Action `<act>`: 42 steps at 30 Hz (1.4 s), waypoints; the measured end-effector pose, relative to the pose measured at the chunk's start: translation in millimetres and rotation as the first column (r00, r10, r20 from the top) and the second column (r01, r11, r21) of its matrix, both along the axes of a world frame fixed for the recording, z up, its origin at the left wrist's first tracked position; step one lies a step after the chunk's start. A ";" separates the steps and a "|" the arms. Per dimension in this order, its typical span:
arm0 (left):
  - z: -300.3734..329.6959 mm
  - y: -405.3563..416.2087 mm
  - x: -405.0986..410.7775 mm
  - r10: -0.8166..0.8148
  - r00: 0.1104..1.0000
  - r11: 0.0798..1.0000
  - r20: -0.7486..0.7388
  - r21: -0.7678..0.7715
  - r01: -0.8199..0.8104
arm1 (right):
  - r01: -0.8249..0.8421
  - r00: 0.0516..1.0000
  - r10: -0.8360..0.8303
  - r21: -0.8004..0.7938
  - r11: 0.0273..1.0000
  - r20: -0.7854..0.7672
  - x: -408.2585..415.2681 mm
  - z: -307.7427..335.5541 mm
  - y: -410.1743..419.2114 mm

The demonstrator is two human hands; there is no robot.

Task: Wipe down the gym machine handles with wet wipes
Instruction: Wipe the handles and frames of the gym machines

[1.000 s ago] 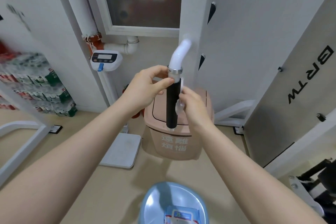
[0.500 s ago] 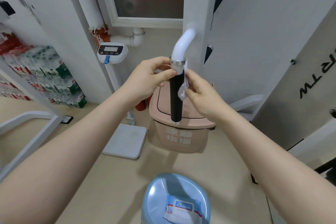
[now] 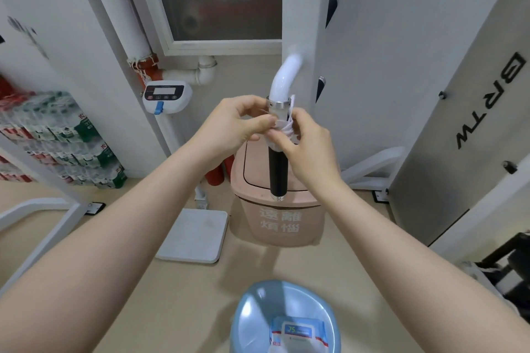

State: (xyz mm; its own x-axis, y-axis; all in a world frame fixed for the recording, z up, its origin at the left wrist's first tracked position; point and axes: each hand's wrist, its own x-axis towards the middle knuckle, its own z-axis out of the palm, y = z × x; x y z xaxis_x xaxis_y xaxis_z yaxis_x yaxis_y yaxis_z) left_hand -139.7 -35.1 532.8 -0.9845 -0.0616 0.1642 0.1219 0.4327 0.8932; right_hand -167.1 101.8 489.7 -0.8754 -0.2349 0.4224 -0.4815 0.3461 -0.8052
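A gym machine handle (image 3: 277, 171) hangs upright in front of me: a black grip with a chrome collar on a curved white tube. A white wet wipe (image 3: 286, 128) is bunched around the top of the black grip, just under the collar. My left hand (image 3: 232, 123) pinches the wipe from the left side. My right hand (image 3: 307, 144) curls round the wipe and the grip from the right. The lower part of the grip is bare. A pack of wet wipes (image 3: 296, 334) lies on a blue stool (image 3: 252, 309) at the bottom of the view.
A pink lidded bin (image 3: 275, 223) stands on the floor right behind the handle. A white scale (image 3: 193, 233) with its display post stands to the left. Stacked bottle packs (image 3: 54, 140) sit far left, grey machine panels (image 3: 459, 123) on the right.
My right hand has brought the wipe from the side of the grip up under the collar. My left hand has dropped from the collar onto the wipe. The view has moved closer.
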 end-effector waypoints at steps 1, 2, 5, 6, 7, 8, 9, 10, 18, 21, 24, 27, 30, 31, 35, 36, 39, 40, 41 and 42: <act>1.9 -1.6 0.1 -0.012 1.000 0.999 0.026 0.031 0.011 | 0.029 1.000 -0.029 0.047 0.998 -0.012 2.5 -7.8 0.1; 3.4 -3.2 0.1 -0.021 0.999 0.999 0.041 0.044 0.019 | 0.065 0.998 -0.064 0.108 0.992 -0.010 5.2 -16.4 0.4; 8.7 -5.9 0.1 -0.026 0.999 0.999 0.035 -0.020 0.026 | 0.114 0.992 -0.123 0.194 0.974 0.033 3.5 -27.2 -0.9; 10.1 -6.2 -0.2 -0.027 0.999 0.999 0.031 -0.025 0.028 | 0.119 0.992 -0.123 0.169 0.978 0.015 -0.4 -23.6 -3.3; 11.4 -6.4 -0.7 -0.030 0.999 0.999 0.031 -0.020 0.031 | 0.130 0.991 -0.130 0.126 0.983 -0.012 -4.4 -18.2 -6.4; 12.0 -6.7 -1.5 -0.033 0.999 0.999 0.029 -0.021 0.033 | 0.145 0.989 -0.143 0.080 0.986 -0.034 -7.6 -14.4 -9.2; 12.2 -6.7 -1.9 -0.036 0.999 0.999 0.027 -0.031 0.037 | 0.157 0.987 -0.156 0.036 0.987 -0.039 -8.8 -15.3 -10.6; 11.9 -6.9 -2.3 -0.041 0.999 0.998 0.020 -0.047 0.042 | 0.166 0.986 -0.166 0.015 0.986 -0.027 -7.0 -21.2 -11.1; 5.3 -9.6 0.0 -0.040 0.998 0.997 -0.053 -0.063 0.036 | 0.112 0.980 -0.141 0.199 0.974 0.142 6.3 -62.9 -11.0; 1.5 -12.4 0.4 -0.049 0.997 0.997 -0.067 -0.056 0.046 | 0.109 0.988 -0.114 0.056 0.993 0.108 8.3 -47.2 -13.0; -2.2 -12.5 0.0 -0.058 0.995 0.998 -0.077 -0.020 0.057 | 0.083 0.962 -0.130 0.195 0.977 0.240 19.7 -87.2 -15.1; -4.9 -10.8 -1.5 -0.049 0.995 0.999 -0.084 0.003 0.049 | 0.118 0.951 -0.171 0.209 0.971 0.256 18.0 -97.6 -16.2; -6.1 -11.2 -3.4 -0.045 0.995 0.999 -0.090 -0.001 0.045 | 0.176 0.977 -0.182 0.063 0.982 0.114 9.1 -61.7 -19.9; -5.8 -11.3 -3.9 -0.045 0.995 0.999 -0.087 -0.006 0.044 | 0.197 0.978 -0.197 0.009 0.980 0.062 9.0 -54.7 -21.0; -3.2 -9.6 -5.2 -0.043 0.997 0.999 -0.068 0.003 0.043 | 0.119 0.978 -0.136 0.113 0.986 0.159 19.5 -86.0 -15.5; -2.8 -9.0 -5.0 -0.040 0.997 0.999 -0.068 -0.005 0.040 | 0.084 0.972 -0.122 0.186 0.979 0.203 20.7 -94.9 -12.2; -2.4 -8.1 -5.3 -0.037 0.997 0.999 -0.072 -0.016 0.036 | 0.047 0.978 -0.091 0.229 0.972 0.188 8.0 -77.6 -6.6; -2.3 -8.1 -5.5 -0.036 0.997 0.999 -0.068 -0.013 0.035 | 0.045 0.987 -0.073 0.185 0.982 0.147 4.2 -62.2 -6.9; -1.8 -8.3 -5.7 -0.035 0.997 0.999 -0.063 -0.012 0.034 | 0.041 0.993 -0.055 0.132 0.990 0.107 1.4 -47.7 -7.5; -1.5 -8.6 -5.7 -0.034 0.998 0.999 -0.058 -0.013 0.033 | 0.029 0.996 -0.036 0.094 0.995 0.079 0.1 -37.7 -7.6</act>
State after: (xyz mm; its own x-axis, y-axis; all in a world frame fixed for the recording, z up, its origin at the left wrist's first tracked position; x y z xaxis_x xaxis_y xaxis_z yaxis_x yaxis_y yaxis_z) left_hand -145.5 -43.7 531.3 -0.9746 -0.0264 0.2223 0.1886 0.4383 0.8788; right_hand -167.0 94.2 452.1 -0.9136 -0.2408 0.3277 -0.4034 0.4353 -0.8048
